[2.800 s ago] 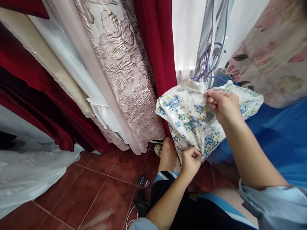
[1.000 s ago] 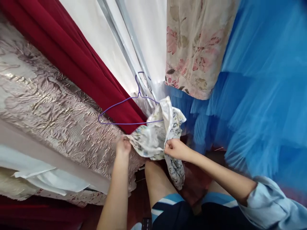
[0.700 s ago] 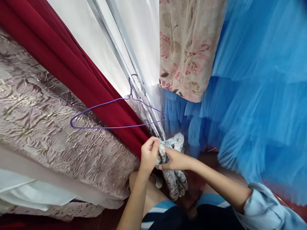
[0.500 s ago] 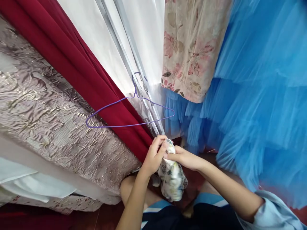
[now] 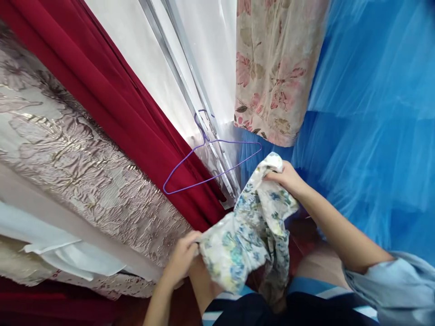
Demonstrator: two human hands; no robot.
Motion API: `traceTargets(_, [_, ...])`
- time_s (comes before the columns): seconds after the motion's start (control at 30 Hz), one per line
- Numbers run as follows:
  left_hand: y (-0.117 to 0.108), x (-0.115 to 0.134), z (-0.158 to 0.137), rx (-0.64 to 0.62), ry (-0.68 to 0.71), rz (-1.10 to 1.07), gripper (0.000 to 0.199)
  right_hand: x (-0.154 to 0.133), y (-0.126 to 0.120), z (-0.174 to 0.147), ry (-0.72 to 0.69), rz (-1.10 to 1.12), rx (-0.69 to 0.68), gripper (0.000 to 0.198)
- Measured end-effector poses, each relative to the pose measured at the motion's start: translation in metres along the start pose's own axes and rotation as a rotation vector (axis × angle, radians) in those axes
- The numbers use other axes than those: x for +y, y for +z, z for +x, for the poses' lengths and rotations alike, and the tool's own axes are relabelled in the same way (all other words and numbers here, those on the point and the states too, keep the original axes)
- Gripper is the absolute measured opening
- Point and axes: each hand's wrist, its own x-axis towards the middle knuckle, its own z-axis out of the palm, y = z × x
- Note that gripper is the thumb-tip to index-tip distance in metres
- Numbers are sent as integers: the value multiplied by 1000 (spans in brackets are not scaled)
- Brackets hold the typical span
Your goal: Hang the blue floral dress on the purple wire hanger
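Stretching between two bare hands, a floral garment, white with blue and green blossoms, hangs crumpled above the person's lap, just below the purple wire hanger. The right hand grips the garment's upper corner, fingers closed tight on a bunched fold, at the level of the hanger's lower bar and just to its right. The left hand pinches the opposite edge lower down, well below the hanger's left tip, fingers curled shut on the cloth. Loose folds of the garment sag between the two grips and drape down over the dark shorts with pale blue stripes. The hanger itself hangs bare, its hook caught on a silver rail that runs diagonally up and left from it. Left of the hanger, a deep red curtain falls beside an embossed pinkish-silver fabric, with white cloth folded beneath that. Above and right of the hanger hangs a beige fabric with pink roses. Layers of bright blue tulle fill the space to the hanger's right, behind the right forearm. A light blue sleeve is pushed up at the right elbow.
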Motion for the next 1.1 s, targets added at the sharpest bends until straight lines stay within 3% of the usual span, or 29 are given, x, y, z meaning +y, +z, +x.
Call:
traceTargets(0.1, [-63, 3, 18, 307, 156, 308, 26, 22, 17, 40, -175, -217, -75, 32])
traceTargets(0.17, [-96, 9, 33, 442, 169, 455, 33, 35, 28, 58, -212, -314, -100, 33])
traceTargets(0.27, [-128, 22, 60, 549, 168, 531, 33, 45, 35, 68, -199, -425, -181, 12])
traceTargets(0.33, [-136, 33, 77, 552, 199, 499, 29, 45, 35, 63, -190, -449, -216, 5])
traceTargets(0.5, [-119, 75, 111, 510, 342, 310, 16, 36, 39, 35, -241, -463, -236, 17])
traceTargets(0.6, [-105, 92, 127, 555, 443, 291, 23, 29, 42, 23, -319, -475, -238, 16])
traceTargets(0.7, [-100, 91, 135, 737, 315, 323, 37, 19, 35, 19, -393, -455, -264, 14])
traceTargets(0.77, [-99, 84, 135, 750, 210, 347, 24, 12, 25, 20, -448, -426, -258, 12])
traceTargets(0.83, [-96, 78, 130, 701, 204, 388, 16, 6, 12, 24, -515, -407, -143, 11])
traceTargets(0.97, [-85, 79, 116, 733, 295, 432, 26, -1, -13, 51, -635, -455, 272, 10])
traceTargets(1.0, [-83, 81, 114, 736, 299, 432, 27, -2, -18, 61, -638, -480, 306, 10])
traceTargets(1.1, [-83, 84, 112, 735, 286, 462, 30, -3, -30, 90, -491, -536, 172, 14])
